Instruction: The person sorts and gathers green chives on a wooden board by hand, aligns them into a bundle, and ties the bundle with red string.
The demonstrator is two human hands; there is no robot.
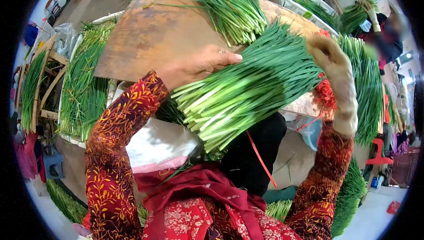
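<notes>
A thick bundle of green chives (247,90) lies slanted in front of me, pale stems toward the lower left and dark leaves toward the upper right. My left hand (198,65) is bare and rests at the bundle's upper left side, thumb stretched toward the leaves, fingers partly hidden. My right hand (333,68), in a tan glove, curves at the leafy end, its fingertips beside the leaves; whether it grips them is unclear. Red ties (325,94) hang close to the glove. A second bundle (234,13) lies on the wooden board (150,32).
Crates of chives stand at the left (84,81) and upper right (309,8). More chives (362,90) are stacked beyond my right arm. A co-worker (388,37) holds chives at the upper right. A blue stool (54,163) and a red stool (379,154) stand at the sides.
</notes>
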